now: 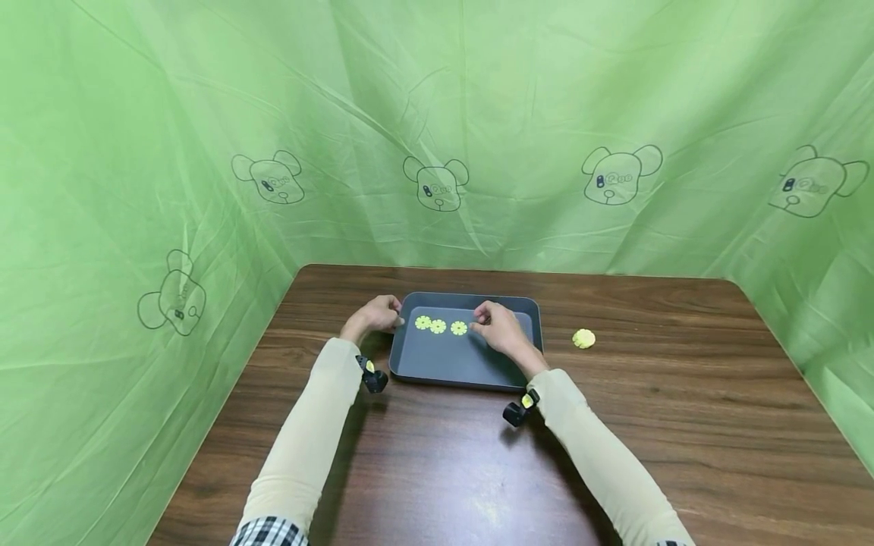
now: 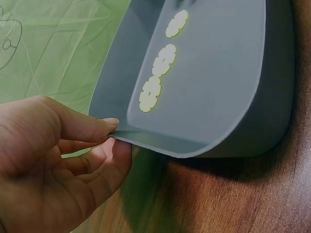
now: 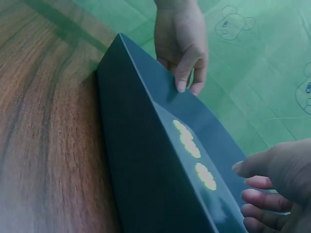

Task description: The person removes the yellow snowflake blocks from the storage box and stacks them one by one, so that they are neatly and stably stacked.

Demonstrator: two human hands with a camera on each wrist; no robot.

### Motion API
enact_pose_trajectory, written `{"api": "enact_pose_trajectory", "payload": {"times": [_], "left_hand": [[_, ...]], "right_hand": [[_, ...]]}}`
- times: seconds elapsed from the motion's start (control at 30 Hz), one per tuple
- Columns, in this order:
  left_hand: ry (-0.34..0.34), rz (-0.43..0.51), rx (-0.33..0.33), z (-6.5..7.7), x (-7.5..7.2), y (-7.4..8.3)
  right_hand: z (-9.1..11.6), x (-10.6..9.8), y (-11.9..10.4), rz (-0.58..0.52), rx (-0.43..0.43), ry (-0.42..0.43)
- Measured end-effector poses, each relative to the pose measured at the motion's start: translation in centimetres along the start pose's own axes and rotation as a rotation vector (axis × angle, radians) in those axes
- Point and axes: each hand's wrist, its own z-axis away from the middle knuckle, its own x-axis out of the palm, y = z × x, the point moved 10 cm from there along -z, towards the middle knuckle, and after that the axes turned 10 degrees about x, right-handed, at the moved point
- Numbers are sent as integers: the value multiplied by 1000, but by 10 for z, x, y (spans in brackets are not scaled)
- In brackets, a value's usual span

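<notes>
A dark grey rectangular tray (image 1: 444,362) lies on the table. My left hand (image 1: 379,312) pinches its left rim between thumb and fingers, as the left wrist view shows close up. Three flat yellow flower-shaped pieces lie in a row on the tray's floor. The leftmost piece (image 2: 150,94) touches or nearly touches the middle piece (image 2: 164,60); the third piece (image 2: 177,24) lies a little apart. Just right of that third piece, my right hand (image 1: 501,330) hovers over the tray. Its fingers are loosely bent, with a gap to the thumb and nothing visible between them.
To the right of the tray, a small yellow pile (image 1: 583,338), apparently of similar flower pieces, sits on the brown wooden table (image 1: 683,394). Green curtains (image 1: 519,91) printed with bear heads hang behind and at both sides. Each wrist carries a small black camera.
</notes>
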Motion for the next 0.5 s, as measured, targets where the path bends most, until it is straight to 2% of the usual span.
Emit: {"api": "enact_pose_trajectory", "payload": {"times": [0.23,0.5], "left_hand": [[-2,-25,3,-1,0,0],[3,-49,7,1,0,1]], "right_hand": [[-5,16,-5,81,11,-63],[-13,32,-4,232,22,-108]]}}
